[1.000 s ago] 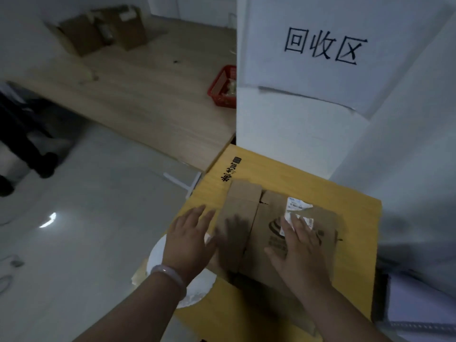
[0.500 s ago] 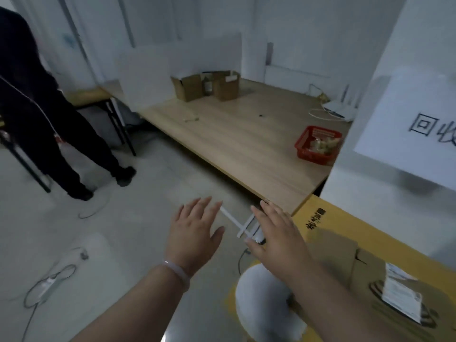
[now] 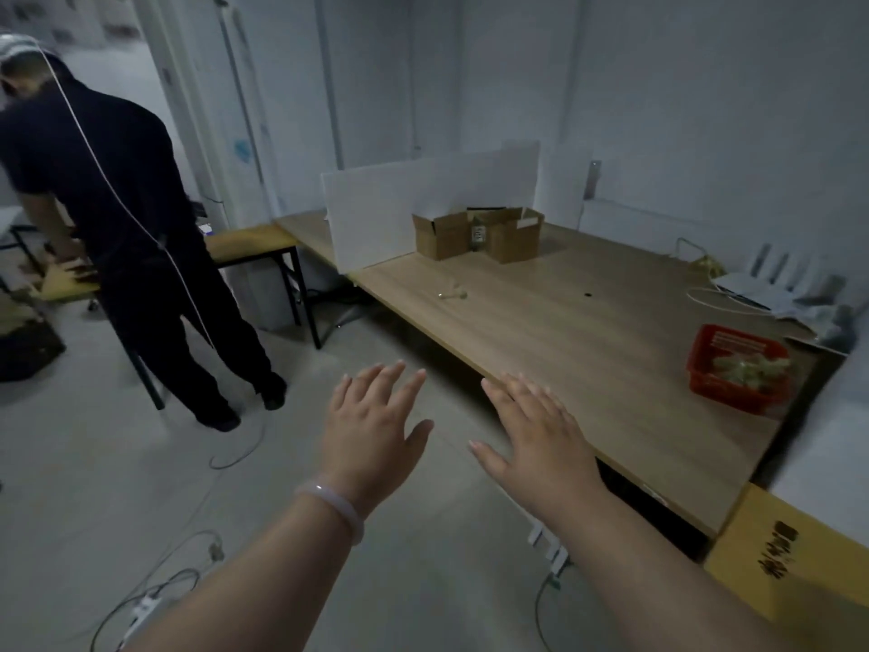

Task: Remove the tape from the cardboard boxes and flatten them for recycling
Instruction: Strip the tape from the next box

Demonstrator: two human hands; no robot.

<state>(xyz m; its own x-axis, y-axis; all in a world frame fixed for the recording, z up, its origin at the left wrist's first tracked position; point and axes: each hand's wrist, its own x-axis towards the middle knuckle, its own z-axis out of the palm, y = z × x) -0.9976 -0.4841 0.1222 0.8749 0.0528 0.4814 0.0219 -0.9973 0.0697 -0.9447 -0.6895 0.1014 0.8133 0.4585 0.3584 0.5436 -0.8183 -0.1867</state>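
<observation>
Two brown cardboard boxes stand with flaps up at the far end of the long wooden table [image 3: 588, 341]: one box [image 3: 439, 236] on the left, the other box [image 3: 513, 237] on the right, a small bottle between them. My left hand [image 3: 371, 428] and my right hand [image 3: 536, 432] hover palm-down over the grey floor in front of the table, fingers spread, holding nothing. Both hands are well short of the boxes. A pale bracelet circles my left wrist. The corner of a flat yellow carton [image 3: 790, 571] shows at the lower right.
A person in dark clothes [image 3: 127, 218] stands at the left, bent over a small yellow table [image 3: 254, 244]. A red basket [image 3: 738, 374] with scraps sits on the table's right end. A white panel [image 3: 423, 200] stands behind the boxes. Cables and a power strip [image 3: 146, 609] lie on the floor.
My view has swung left and up from the yellow carton with the flattened cardboard to the long table. Both hands left the cardboard and now hover empty above the floor.
</observation>
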